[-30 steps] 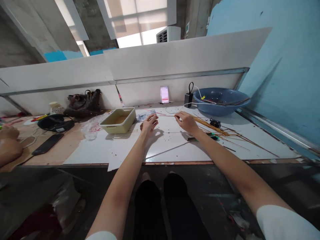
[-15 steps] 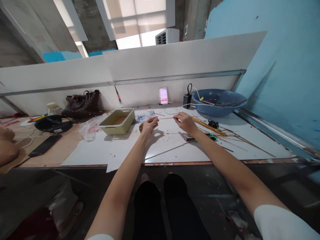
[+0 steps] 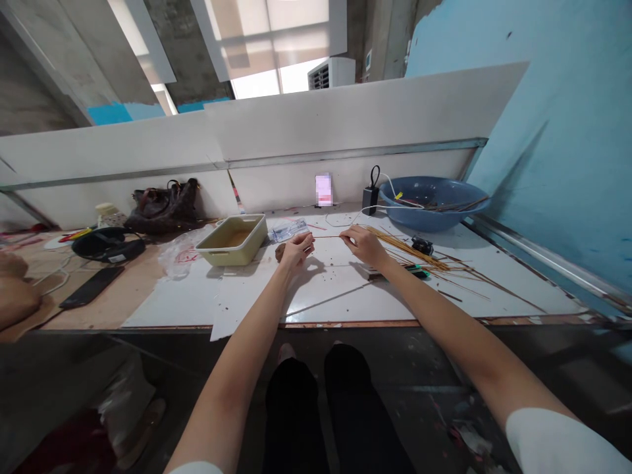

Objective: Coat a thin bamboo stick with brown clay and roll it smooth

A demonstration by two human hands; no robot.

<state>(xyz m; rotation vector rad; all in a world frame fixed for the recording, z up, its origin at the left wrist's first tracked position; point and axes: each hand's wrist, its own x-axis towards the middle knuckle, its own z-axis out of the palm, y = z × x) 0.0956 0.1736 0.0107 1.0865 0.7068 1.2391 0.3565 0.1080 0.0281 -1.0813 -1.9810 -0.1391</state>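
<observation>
A thin reddish-brown stick (image 3: pixel 328 236) spans the short gap between my hands, just above the white board (image 3: pixel 336 296). My right hand (image 3: pixel 358 245) pinches one end of it. My left hand (image 3: pixel 296 252) is closed at the other end, and a small brown lump (image 3: pixel 280 252) shows at its outer edge. To the right of my right hand lies a loose bundle of thin wooden sticks (image 3: pixel 409 253), with a green-and-black tool (image 3: pixel 415 270) just below it.
A cream plastic tray (image 3: pixel 231 240) and a crumpled plastic bag (image 3: pixel 180 255) lie left of my hands. Behind are a blue basin (image 3: pixel 429 204), a black charger with cable (image 3: pixel 370 199) and a blurred phone (image 3: pixel 323 189). A co-worker's hand (image 3: pixel 14 293) rests at far left.
My right hand has moved a little left, closing the gap between my hands. The stick stays held between them, and the view has shifted slightly.
</observation>
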